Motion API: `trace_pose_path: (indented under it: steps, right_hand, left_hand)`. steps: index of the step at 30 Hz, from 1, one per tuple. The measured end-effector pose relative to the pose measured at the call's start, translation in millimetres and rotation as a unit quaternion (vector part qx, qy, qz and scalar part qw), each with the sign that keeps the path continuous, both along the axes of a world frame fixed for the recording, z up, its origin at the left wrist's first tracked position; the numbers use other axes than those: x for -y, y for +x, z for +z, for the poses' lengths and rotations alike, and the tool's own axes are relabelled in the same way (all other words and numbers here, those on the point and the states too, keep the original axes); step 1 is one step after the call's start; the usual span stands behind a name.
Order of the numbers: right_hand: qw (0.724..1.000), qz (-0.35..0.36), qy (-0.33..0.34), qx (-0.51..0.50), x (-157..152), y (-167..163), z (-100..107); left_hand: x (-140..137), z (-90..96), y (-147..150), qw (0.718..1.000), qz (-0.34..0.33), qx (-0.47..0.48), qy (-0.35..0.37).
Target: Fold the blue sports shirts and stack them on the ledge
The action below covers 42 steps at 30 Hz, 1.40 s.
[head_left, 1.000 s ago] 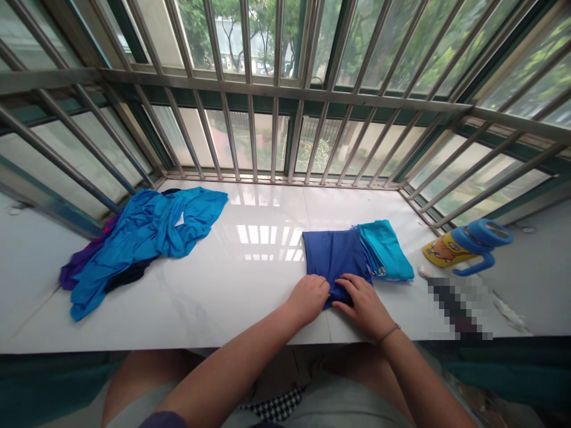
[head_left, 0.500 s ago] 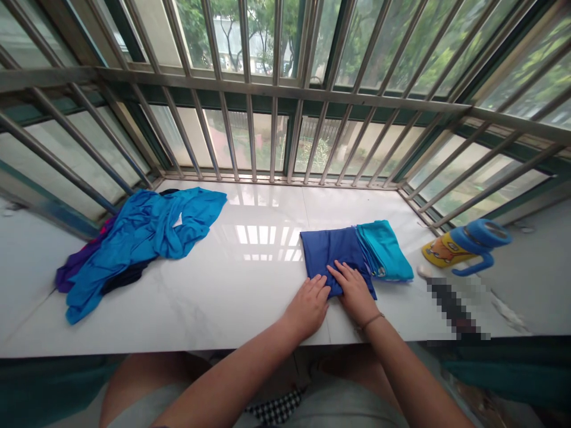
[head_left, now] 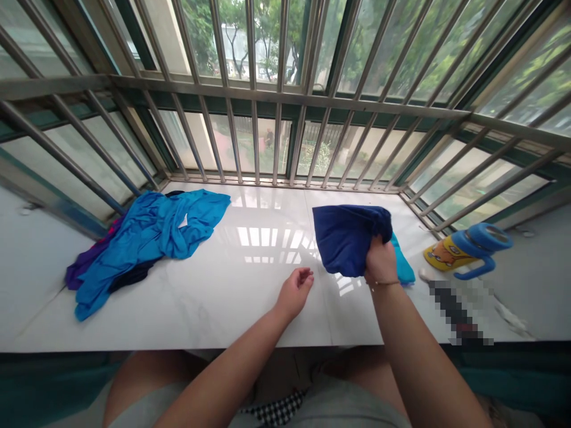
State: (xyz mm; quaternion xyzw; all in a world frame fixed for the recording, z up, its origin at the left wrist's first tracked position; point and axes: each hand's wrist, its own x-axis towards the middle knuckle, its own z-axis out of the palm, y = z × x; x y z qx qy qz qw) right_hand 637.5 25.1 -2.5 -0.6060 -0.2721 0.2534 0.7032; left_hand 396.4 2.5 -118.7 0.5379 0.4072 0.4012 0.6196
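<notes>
Folded dark-blue cloth garment (head_left: 345, 238) hung lifted above the desk's (head_left: 250, 279) right half, bunched in the closed right hand (head_left: 379, 261). Left hand (head_left: 294, 290) empty, loosely open. Supporting underneath would likely preserve the folds.

The white stone worktop (head_left: 250, 285) is gleaming glossy and smooth, mirroring the brushed metal window bars (head_left: 276, 95). The folded dark blue cloth (head_left: 348, 238) is looking soft and matt, as is the loose heap of bright blue jersey cloth (head_left: 147, 238). The blue-lidded yellow plastic cup (head_left: 464, 252) is shining faintly.
</notes>
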Motion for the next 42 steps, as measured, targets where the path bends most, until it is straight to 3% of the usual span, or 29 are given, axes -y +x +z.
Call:
trace_pose_path:
  steps: [3, 5, 8, 11, 13, 15, 19, 24, 30, 32, 35, 37, 39, 42]
  right_hand:
    - [0.992, -0.045, 0.025, -0.112, -22.4, 7.6, 5.8]
    - [0.989, -0.061, 0.027, -0.129, -27.0, 8.2, -6.8]
    - [0.98, -0.07, -0.003, -0.186, -13.6, -4.4, -46.4]
    - [0.964, -0.03, -0.069, -0.253, 15.6, -23.5, -89.0]
    - [0.961, 0.002, -0.081, -0.265, 34.9, -31.2, -105.4]
    - [0.957, 0.023, -0.083, -0.276, 48.7, -32.3, -109.1]
    - [0.948, 0.029, -0.128, -0.29, 57.8, -23.1, -97.4]
    - [0.943, 0.055, -0.288, -0.16, 64.3, -18.3, -96.9]
    - [0.914, 0.102, -0.393, -0.009, 90.5, -8.6, -105.3]
    - [0.888, 0.116, -0.437, 0.084, 100.4, 0.4, -99.6]
    - [0.79, 0.095, -0.506, 0.333, 109.4, 7.1, -80.7]
    - [0.736, 0.043, -0.48, 0.476, 107.0, 3.7, -65.9]
    - [0.742, 0.011, -0.371, 0.558, 96.6, -4.1, -56.7]
    - [0.746, 0.044, -0.2, 0.634, 73.5, -16.7, -64.5]
  left_hand:
    - [-3.6, 0.6, -2.1, 0.999, -0.031, 0.015, -0.022]
    - [-4.0, 0.2, -4.0, 0.999, -0.041, 0.023, -0.027]
    - [-2.5, -0.2, -5.8, 0.998, -0.053, 0.024, -0.011]
    - [-0.6, 0.3, -5.7, 0.998, -0.061, -0.008, 0.019]
    - [0.1, 0.5, -5.1, 0.997, -0.06, -0.028, 0.03]
    - [0.9, -0.3, -4.3, 0.997, -0.055, -0.036, 0.036]
    - [4.1, -5.6, -2.4, 0.997, -0.042, -0.039, 0.054]
    - [-8.7, -6.8, 10.3, 0.998, 0.005, -0.06, 0.033]
    - [-72.9, 16.0, 49.1, 0.992, -0.008, -0.12, 0.044]
    - [-93.2, 22.7, 60.3, 0.983, -0.022, -0.165, 0.081]
    - [-107.8, 24.1, 70.0, 0.956, -0.031, -0.245, 0.156]
    - [-104.8, 19.0, 72.2, 0.935, -0.033, -0.285, 0.207]
    - [-93.5, 11.2, 72.5, 0.908, -0.027, -0.325, 0.264]
    - [-70.0, 0.8, 70.4, 0.844, -0.012, -0.396, 0.361]
